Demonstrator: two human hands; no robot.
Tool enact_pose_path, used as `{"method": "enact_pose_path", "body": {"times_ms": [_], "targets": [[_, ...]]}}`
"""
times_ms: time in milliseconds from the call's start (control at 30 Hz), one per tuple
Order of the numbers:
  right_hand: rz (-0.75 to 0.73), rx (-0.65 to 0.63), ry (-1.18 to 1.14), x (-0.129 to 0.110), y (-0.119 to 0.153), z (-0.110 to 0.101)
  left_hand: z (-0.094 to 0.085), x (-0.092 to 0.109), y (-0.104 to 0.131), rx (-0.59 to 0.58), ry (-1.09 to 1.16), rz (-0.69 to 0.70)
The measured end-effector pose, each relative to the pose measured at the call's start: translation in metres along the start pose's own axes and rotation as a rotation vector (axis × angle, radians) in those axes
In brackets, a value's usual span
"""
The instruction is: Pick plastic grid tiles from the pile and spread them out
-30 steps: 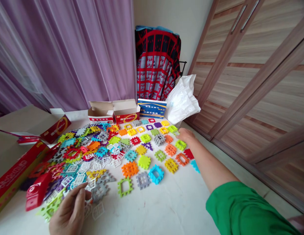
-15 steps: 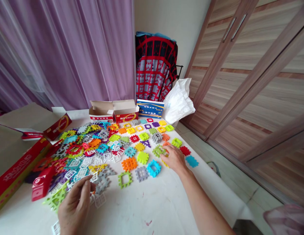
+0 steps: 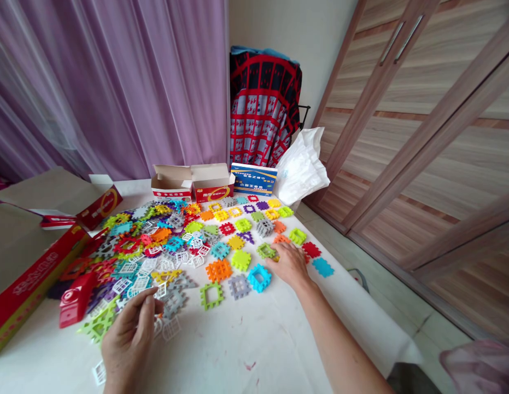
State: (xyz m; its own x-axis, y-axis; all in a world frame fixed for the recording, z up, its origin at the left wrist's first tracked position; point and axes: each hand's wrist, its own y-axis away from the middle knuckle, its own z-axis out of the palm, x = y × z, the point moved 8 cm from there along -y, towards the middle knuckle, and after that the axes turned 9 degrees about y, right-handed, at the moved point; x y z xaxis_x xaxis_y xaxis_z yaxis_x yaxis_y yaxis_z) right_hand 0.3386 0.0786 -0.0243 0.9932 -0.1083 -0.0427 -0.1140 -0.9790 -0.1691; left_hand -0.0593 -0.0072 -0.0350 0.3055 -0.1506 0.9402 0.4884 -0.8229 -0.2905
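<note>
My right hand (image 3: pixel 289 264) reaches over the right part of the spread pieces, its fingertips at a green square piece (image 3: pixel 265 250), with a bit of yellow showing by the fingers. Whether it grips either piece is hidden. My left hand (image 3: pixel 133 331) is at the lower left, thumb and fingers curled together beside a small white window piece (image 3: pixel 160 291) and grey pieces (image 3: pixel 174 302). Near the middle lie a blue piece (image 3: pixel 259 278), a grey square (image 3: pixel 239 287), an orange piece (image 3: pixel 218 270) and a green frame (image 3: pixel 212 295).
A heap of mixed pieces (image 3: pixel 127 246) covers the left of the white table (image 3: pixel 233 350). Open red boxes (image 3: pixel 33 273) stand at left, smaller boxes (image 3: pixel 213 190) and a blue box (image 3: pixel 254 179) behind. A white bag (image 3: pixel 301 167) sits at the back right corner.
The view has shifted slightly. My right hand has drawn in a little at the green piece, and its fingers now cover more of the yellow one. My left hand keeps nearly the same pose.
</note>
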Motion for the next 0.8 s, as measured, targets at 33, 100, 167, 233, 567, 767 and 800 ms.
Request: {"method": "enact_pose_path", "body": {"times_ms": [33, 100, 167, 233, 567, 767, 800], "targets": [[-0.001, -0.009, 0.003, -0.0003, -0.0002, 0.0007, 0.0002, 0.0013, 0.0002, -0.002, -0.003, -0.003], [0.001, -0.018, 0.013, -0.0007, -0.0004, 0.001, 0.0006, 0.0031, 0.0006, -0.007, -0.002, -0.01], [0.006, -0.021, 0.023, -0.0011, -0.0002, 0.0001, 0.0005, 0.004, 0.0008, -0.009, 0.008, -0.014], [0.008, -0.022, 0.03, -0.0017, 0.0002, -0.001, 0.0006, 0.0044, 0.0007, -0.011, 0.005, -0.017], [-0.003, 0.002, 0.041, -0.0019, -0.0004, -0.0007, 0.001, 0.0063, 0.0014, -0.013, 0.002, -0.005], [0.01, -0.009, 0.038, -0.0001, 0.0013, -0.0001, 0.0007, 0.002, 0.0012, -0.014, 0.021, -0.019], [0.011, -0.001, 0.036, 0.0, 0.0017, -0.0015, 0.0005, 0.0017, 0.0011, -0.01, 0.023, -0.021]]}}
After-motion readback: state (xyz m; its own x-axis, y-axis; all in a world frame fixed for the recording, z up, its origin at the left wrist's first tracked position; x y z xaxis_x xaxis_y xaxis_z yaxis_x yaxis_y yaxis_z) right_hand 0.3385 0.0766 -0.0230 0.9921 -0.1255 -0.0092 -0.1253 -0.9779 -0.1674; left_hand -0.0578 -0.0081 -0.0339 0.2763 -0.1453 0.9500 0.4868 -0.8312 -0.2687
